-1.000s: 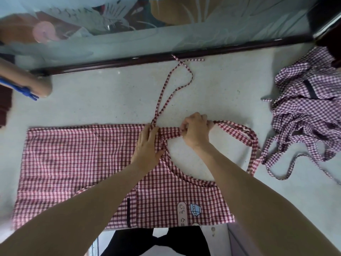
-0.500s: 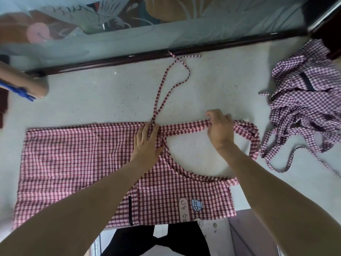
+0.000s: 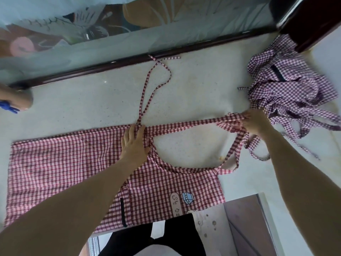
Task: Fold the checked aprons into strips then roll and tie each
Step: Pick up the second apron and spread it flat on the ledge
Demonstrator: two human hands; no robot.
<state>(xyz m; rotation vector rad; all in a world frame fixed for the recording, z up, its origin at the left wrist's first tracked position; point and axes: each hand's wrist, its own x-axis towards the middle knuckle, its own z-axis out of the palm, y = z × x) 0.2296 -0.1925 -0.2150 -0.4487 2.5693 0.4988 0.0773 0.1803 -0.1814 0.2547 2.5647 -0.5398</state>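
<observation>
The red and white checked cloth apron (image 3: 73,163) lies flat on the pale stone bench (image 3: 92,104). The left hand (image 3: 134,143) presses it, fingers spread. The right hand (image 3: 253,122) pinches its bunched top strap (image 3: 184,124), pulled sideways. Folding has only begun; rolling and tying are left. A purple checked apron pile (image 3: 287,85) waits beyond the right hand.

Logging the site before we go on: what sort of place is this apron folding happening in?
Probably a room in a home, not a factory. The red checked apron lies on a pale speckled counter below a flower-patterned glass panel in a dark wooden frame, with more aprons heaped loose.
</observation>
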